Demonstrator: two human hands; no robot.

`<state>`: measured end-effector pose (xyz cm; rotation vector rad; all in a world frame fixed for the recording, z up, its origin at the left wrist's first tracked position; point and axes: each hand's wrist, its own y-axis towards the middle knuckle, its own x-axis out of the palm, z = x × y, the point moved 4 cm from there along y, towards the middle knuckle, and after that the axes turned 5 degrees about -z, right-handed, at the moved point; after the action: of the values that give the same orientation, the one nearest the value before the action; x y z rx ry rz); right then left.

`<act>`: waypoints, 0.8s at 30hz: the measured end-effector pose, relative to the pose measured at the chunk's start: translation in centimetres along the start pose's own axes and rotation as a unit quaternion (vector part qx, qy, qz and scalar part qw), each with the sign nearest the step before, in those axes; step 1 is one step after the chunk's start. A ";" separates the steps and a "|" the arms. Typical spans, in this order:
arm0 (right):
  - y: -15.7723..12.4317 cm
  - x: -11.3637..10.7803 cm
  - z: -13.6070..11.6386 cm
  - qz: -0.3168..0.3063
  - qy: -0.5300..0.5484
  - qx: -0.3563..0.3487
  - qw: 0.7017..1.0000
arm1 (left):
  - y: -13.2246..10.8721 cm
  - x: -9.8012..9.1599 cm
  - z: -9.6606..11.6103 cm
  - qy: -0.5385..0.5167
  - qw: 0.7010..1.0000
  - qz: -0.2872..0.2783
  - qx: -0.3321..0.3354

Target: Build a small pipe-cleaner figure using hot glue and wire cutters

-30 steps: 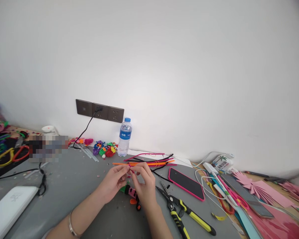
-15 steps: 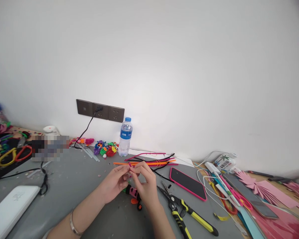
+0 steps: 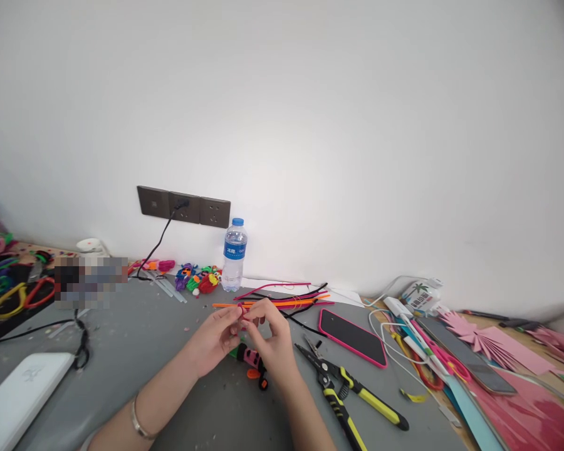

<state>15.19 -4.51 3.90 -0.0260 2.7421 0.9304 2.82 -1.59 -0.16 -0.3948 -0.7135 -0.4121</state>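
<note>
My left hand (image 3: pixel 211 341) and my right hand (image 3: pixel 273 335) meet at the middle of the grey work surface, fingertips pinched together. Between them is a short magenta pipe cleaner (image 3: pixel 241 308), mostly covered by the fingers. Below the hands lies a small pipe-cleaner figure (image 3: pixel 250 357) in pink, black, green and orange, partly hidden by my right hand. Just beyond the fingers, orange, magenta and black pipe cleaners (image 3: pixel 305 302) lie in a loose bundle. Right of my right hand rest pliers with yellow and black handles (image 3: pixel 343 388), their jaws apart.
A water bottle (image 3: pixel 235 257) stands against the wall beside colourful pipe-cleaner figures (image 3: pixel 200 279). A pink-cased phone (image 3: pixel 352 338) lies to the right, near cables and coloured paper (image 3: pixel 531 407). At left are a white box-like device (image 3: pixel 28 391), glue sticks (image 3: pixel 169 288) and scissors (image 3: pixel 9 300).
The view has shifted slightly. My fingers have shifted a little around the magenta pipe cleaner, and both hands still pinch at the same place.
</note>
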 end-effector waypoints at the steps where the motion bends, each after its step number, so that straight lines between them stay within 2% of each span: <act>1: 0.0 0.0 0.1 0.002 0.011 0.009 1.000 | 0.0 0.0 0.0 0.000 1.000 -0.005 0.000; 11: -0.1 0.1 0.6 -0.030 0.113 0.057 0.992 | -0.2 0.3 0.5 0.018 0.999 -0.027 0.027; 15: -0.2 0.2 0.6 -0.047 0.126 0.072 0.988 | -0.3 0.4 1.1 0.069 0.996 -0.039 0.032; 24: 0.4 -1.2 -0.3 -0.089 -0.013 0.032 0.995 | 0.0 -0.6 1.9 0.238 0.969 -0.053 0.029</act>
<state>16.29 -4.50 4.67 -0.2411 2.6905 0.7886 1.41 -0.53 0.69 -0.1894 -0.2765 -0.5621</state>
